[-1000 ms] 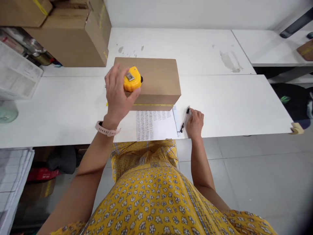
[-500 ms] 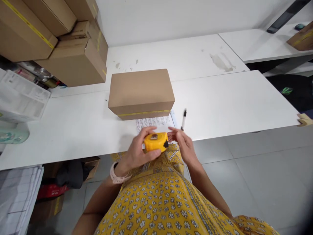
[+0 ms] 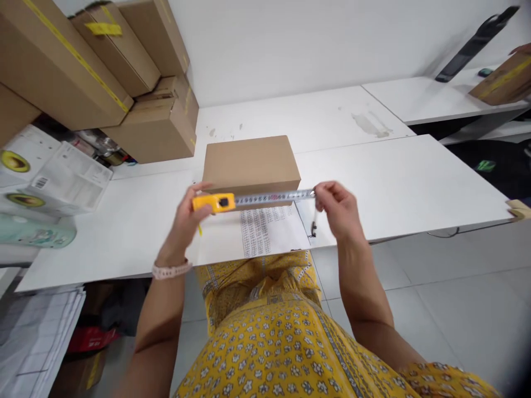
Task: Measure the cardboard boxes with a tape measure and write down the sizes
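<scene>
A yellow tape measure (image 3: pixel 213 203) is gripped in my left hand (image 3: pixel 186 215), its case at the left. Its pulled-out metal blade (image 3: pixel 271 198) spans in front of the near side of a closed cardboard box (image 3: pixel 253 160). The blade's end is pinched in the fingers of my right hand (image 3: pixel 339 207). Whether the blade touches the box I cannot tell. Below it lies a printed sheet (image 3: pixel 269 229) with rows of small text. A pen (image 3: pixel 314 228) rests beside the sheet, partly hidden by my right hand.
Several cardboard boxes (image 3: pixel 153 130) are stacked at the back left of the white table (image 3: pixel 373 182). White cartons with avocado pictures (image 3: pixel 53 168) and a green bottle (image 3: pixel 37 231) stand at the left. A black bottle-like object (image 3: pixel 473 47) is at the back right, near another box (image 3: pixel 504 80) touched by a hand.
My hands have moved apart and forward from near the table edge. The blade has been drawn out of the tape measure, now stretched between them. The view has shifted slightly.
</scene>
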A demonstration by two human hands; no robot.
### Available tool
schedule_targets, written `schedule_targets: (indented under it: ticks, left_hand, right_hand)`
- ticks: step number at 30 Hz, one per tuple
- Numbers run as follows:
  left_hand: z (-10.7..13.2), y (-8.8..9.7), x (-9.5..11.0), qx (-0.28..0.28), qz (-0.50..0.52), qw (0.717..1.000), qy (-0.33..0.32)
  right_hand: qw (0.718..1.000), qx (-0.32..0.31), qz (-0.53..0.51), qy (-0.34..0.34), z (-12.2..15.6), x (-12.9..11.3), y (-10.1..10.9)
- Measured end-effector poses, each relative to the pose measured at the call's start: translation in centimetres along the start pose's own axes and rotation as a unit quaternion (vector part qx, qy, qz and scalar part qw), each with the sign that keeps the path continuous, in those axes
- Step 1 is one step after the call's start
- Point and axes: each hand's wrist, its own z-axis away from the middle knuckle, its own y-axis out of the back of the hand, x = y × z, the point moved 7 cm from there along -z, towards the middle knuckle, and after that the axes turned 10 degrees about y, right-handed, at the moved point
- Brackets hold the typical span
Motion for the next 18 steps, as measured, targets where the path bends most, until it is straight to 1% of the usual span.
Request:
schedule_targets:
  ticks: [1, 3, 5, 7, 10, 13, 18]
  left_hand:
    - [-1.7, 2.1, 0.5, 0.038, 0.01, 0.999, -0.007]
    - [-4.9, 5.3, 1.0, 0.06, 0.044, 0.997, 0.0]
    - [-7.6, 7.5, 0.9, 0.061, 0.063, 0.996, 0.027]
    - [-9.7, 8.7, 0.5, 0.053, 0.064, 0.995, 0.052]
    - [-11.5, 9.1, -0.4, 0.029, 0.064, 0.994, 0.086]
    - [-12.4, 8.9, -1.2, 0.004, 0.083, 0.99, 0.112]
    - [-13.4, 8.2, -1.5, -0.042, 0.117, 0.985, 0.118]
  right_hand:
    - [1.0, 0.018, -0.014, 0.012, -2.0, 0.0, 0.5]
    - [0.999, 0.033, -0.034, 0.02, -5.7, 0.5, 0.7]
    - [0.999, 0.028, -0.029, 0.004, -8.5, 1.6, -0.1]
    - [1.0, 0.023, -0.011, -0.011, -10.5, 2.9, -1.3]
    - [0.999, 0.03, 0.018, -0.018, -12.1, 4.6, -2.9]
    - [0.999, 0.034, 0.031, -0.03, -12.8, 6.1, -3.9]
    - [0.999, 0.033, -0.017, -0.033, -12.9, 7.6, -5.0]
